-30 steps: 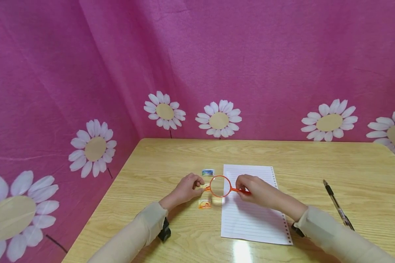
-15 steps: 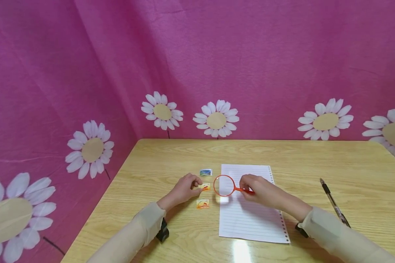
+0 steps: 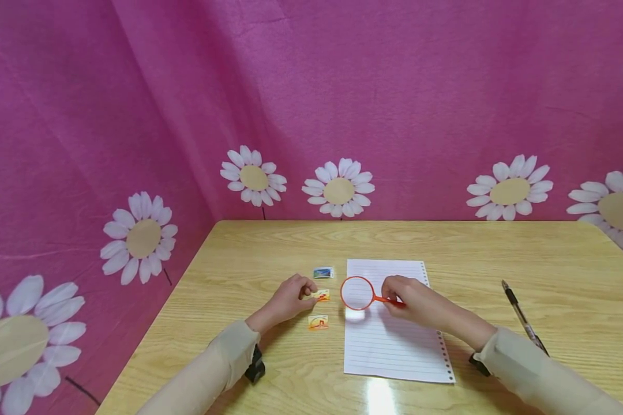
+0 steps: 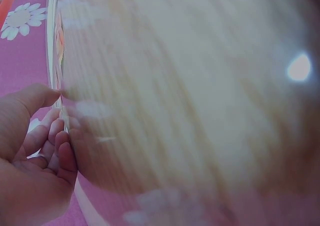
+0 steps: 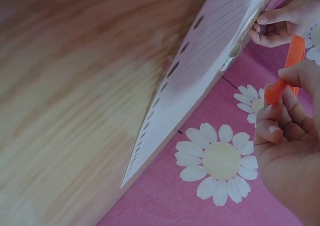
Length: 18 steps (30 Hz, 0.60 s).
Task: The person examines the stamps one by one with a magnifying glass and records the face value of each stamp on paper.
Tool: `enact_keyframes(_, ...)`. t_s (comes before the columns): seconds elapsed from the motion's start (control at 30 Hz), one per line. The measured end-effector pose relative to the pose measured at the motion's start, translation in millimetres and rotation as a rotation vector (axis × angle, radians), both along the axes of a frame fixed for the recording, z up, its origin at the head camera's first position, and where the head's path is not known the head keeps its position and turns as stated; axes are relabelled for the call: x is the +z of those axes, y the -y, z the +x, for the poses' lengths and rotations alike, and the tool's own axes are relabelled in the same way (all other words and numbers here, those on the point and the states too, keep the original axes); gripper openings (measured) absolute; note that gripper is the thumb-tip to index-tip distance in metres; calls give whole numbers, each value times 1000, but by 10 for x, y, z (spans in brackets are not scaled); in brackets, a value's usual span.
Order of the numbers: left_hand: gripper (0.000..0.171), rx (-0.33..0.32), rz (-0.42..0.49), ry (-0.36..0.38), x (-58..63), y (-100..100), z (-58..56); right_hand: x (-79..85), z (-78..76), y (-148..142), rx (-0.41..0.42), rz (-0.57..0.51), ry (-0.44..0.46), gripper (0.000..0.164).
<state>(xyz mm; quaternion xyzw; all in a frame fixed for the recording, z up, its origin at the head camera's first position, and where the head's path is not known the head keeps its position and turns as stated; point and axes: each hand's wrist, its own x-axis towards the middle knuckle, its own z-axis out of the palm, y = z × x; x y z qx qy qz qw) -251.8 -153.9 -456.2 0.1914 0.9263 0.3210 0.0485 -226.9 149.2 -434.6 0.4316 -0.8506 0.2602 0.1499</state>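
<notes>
A red-orange magnifying glass (image 3: 357, 293) is held over the left edge of a lined sheet of paper (image 3: 394, 351). My right hand (image 3: 411, 297) pinches its handle (image 5: 295, 51) between thumb and fingers. To the paper's left, three small picture stamps lie in a column: a blue-green stamp (image 3: 323, 272) at the far end, an orange-yellow stamp (image 3: 323, 295) in the middle and another orange-yellow stamp (image 3: 318, 323) nearest me. At the middle stamp's left end, my left hand (image 3: 288, 297) has thumb and forefinger on its edges, the other fingers curled. The left wrist view shows this contact edge-on.
A black pen (image 3: 523, 317) lies on the wooden table (image 3: 270, 248) right of the paper, close to my right sleeve. Behind and to the left of the table hangs a pink cloth (image 3: 394, 104) with daisies.
My right hand has drawn the magnifying glass to the right, off the middle stamp and over the paper's edge. My left hand stays at the middle stamp. The head view has shifted slightly.
</notes>
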Motion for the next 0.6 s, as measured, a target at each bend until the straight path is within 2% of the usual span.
enact_keyframes(0.6, 12, -1, 23, 4, 3, 6, 6, -13, 30, -115, -3, -38, -23, 27)
